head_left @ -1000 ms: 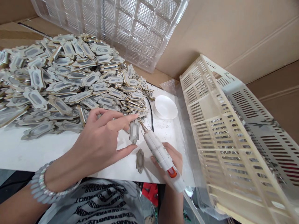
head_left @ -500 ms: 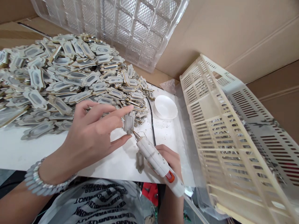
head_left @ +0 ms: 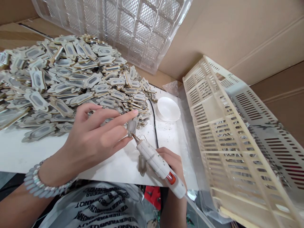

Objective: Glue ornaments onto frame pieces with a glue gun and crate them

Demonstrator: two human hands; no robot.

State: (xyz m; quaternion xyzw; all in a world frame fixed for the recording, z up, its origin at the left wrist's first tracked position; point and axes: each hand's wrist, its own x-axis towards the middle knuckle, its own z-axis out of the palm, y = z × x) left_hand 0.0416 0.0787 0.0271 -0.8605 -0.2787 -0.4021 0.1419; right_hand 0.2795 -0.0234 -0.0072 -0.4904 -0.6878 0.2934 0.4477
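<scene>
My left hand (head_left: 95,134) pinches a small grey-and-gold ornate plaque (head_left: 132,126) between thumb and forefinger, lifted above the white board (head_left: 59,152). My right hand (head_left: 172,163) grips a white glue gun (head_left: 158,164) with an orange trigger, and its metal nozzle touches the lower end of the held plaque. A second plaque (head_left: 142,164) lies flat on the board, partly under the gun. A big heap of similar plaques (head_left: 66,72) covers the board's far left.
A cream slatted plastic basket (head_left: 228,133) lies tilted at the right. A white round dish (head_left: 168,109) sits next to it, with a black cord (head_left: 154,122) running by. Clear blister trays (head_left: 128,25) lean on cardboard walls behind.
My left hand lifted the plaque off the board and tilted it. The glue gun shifted left and down, its nozzle now at the plaque's lower end.
</scene>
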